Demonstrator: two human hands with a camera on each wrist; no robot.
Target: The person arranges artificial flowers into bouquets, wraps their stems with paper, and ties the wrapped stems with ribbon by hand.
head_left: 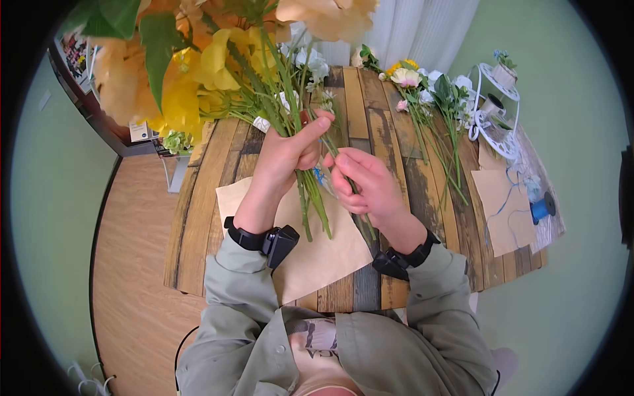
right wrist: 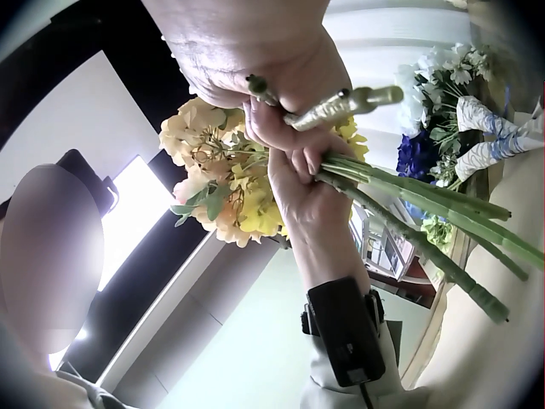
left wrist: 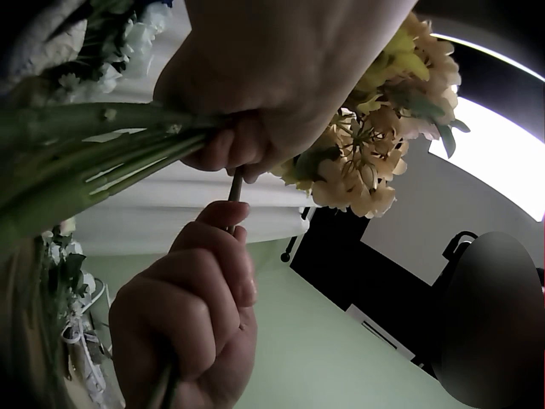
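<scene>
My left hand [head_left: 285, 150] grips a bundle of green flower stems [head_left: 317, 204]. Above it spread the bouquet's peach and yellow blooms [head_left: 181, 92], large in the head view's upper left. Close beside it on the right, my right hand [head_left: 371, 179] pinches thinner stems [head_left: 368, 228] that slant up toward the left hand. Cut ends of those stems [right wrist: 341, 106] stick out past the right fingers in the right wrist view. From the left wrist, one thin stem [left wrist: 236, 187] shows running between the two hands.
Beige paper [head_left: 254, 198] lies under the hands on the plank table [head_left: 198, 218]. Loose flowers with long stems [head_left: 439, 125] lie at the back right. A white tiered stand [head_left: 505, 142] and a blue ribbon spool [head_left: 543, 208] are farther right. White-wrapped handles [right wrist: 490, 141] show behind the bouquet.
</scene>
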